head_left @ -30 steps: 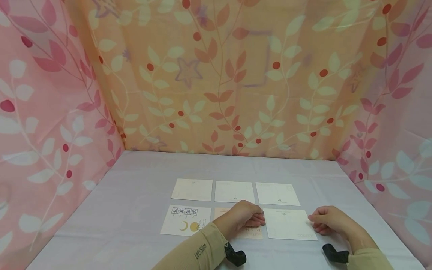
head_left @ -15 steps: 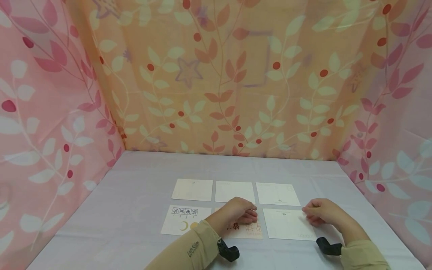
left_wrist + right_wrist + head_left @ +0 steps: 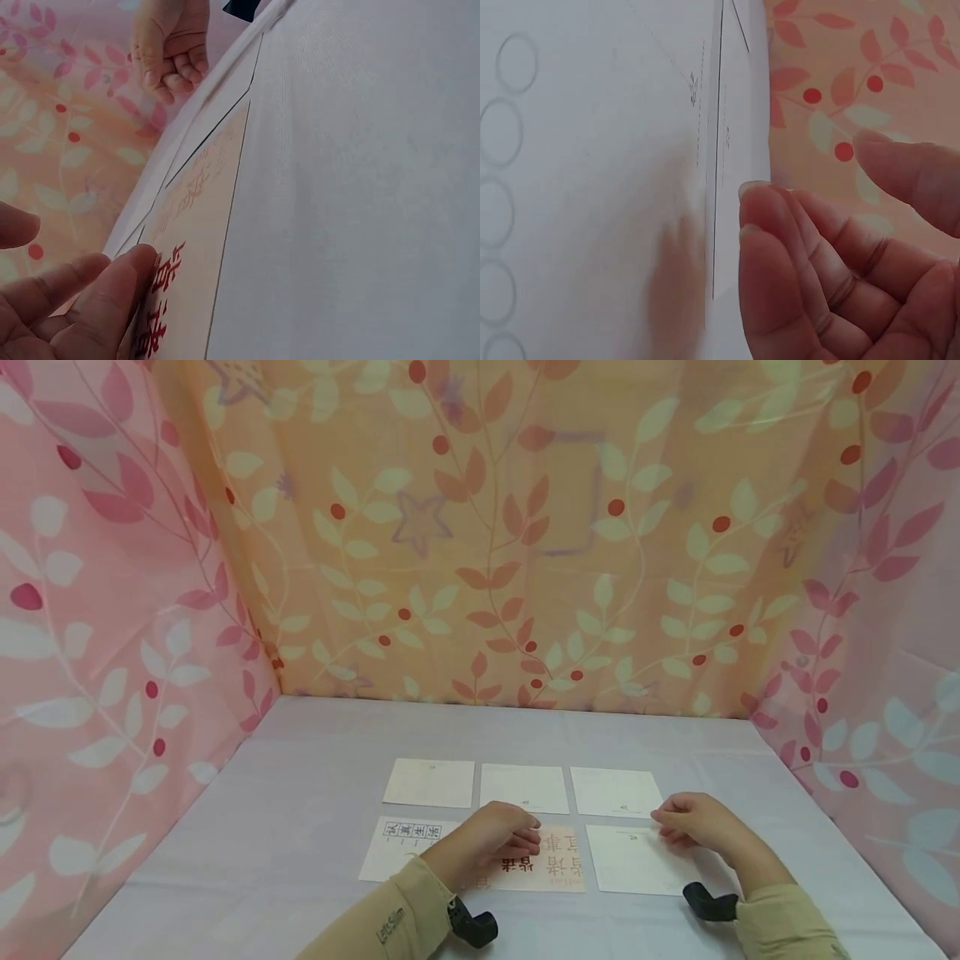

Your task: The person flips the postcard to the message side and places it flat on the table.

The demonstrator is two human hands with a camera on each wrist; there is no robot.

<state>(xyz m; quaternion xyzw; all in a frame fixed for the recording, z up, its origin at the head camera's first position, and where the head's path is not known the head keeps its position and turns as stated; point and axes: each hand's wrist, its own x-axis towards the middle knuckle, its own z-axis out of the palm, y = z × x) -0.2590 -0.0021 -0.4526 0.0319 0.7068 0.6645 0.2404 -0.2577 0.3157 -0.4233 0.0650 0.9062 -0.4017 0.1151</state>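
Six-sided layout aside, postcards lie flat in two rows of three. In the head view my left hand (image 3: pixel 495 835) is over the peach postcard (image 3: pixel 566 860) with red and dark characters, its fingers loosely bent and holding nothing. The left wrist view has these fingers (image 3: pixel 105 300) right at the printed face. My right hand (image 3: pixel 701 822) hovers at the far right corner of the plain front-right postcard (image 3: pixel 626 860). In the right wrist view its thumb stands apart from the relaxed fingers (image 3: pixel 772 285), with nothing between them. A moon-print postcard (image 3: pixel 382 852) is partly hidden by the left arm.
Three whitish postcards form the back row: left (image 3: pixel 429 783), middle (image 3: pixel 523 787) and right (image 3: pixel 611 789). They lie on a white tablecloth (image 3: pixel 247 827). Leaf-patterned cloth walls (image 3: pixel 480 527) enclose the table at the back and both sides.
My left hand has moved left from the front-right postcard's edge, uncovering the peach postcard's print. My right hand has shifted left and farther away from me. The postcards stay in place.
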